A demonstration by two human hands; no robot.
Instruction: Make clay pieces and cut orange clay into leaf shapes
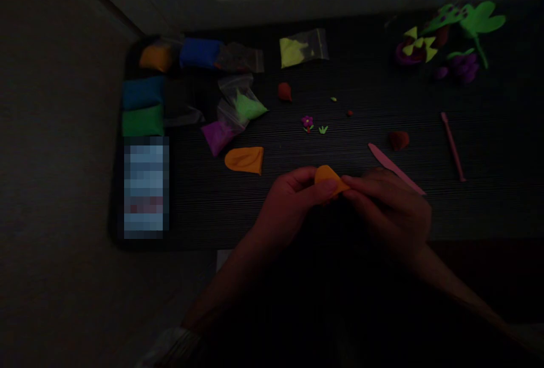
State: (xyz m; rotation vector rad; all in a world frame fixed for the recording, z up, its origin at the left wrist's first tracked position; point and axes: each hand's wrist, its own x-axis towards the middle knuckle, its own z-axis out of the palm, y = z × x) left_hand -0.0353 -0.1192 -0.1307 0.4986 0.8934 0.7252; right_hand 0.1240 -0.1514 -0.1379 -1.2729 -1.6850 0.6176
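Between my two hands is a flat piece of orange modelling clay (326,175), held just above the near part of the dark table. My left hand (293,198) grips it between thumb and fingers. At its right corner, the thumb and fingertips of my right hand (391,201) pinch the edge. A second orange clay piece (245,160), rounded at one end, lies to the left. Beyond my hands sit a small purple clay flower (307,122) and a tiny green clay leaf piece (323,129). Close to my right hand lies a pink clay knife (393,165).
Bags of coloured clay, including a blue one (200,53), a green one (143,120) and a yellow one (297,51), line the left and back. Red lumps (284,92) and a pink tool (454,147) lie about. Finished-looking clay grapes (463,67) stand at back right.
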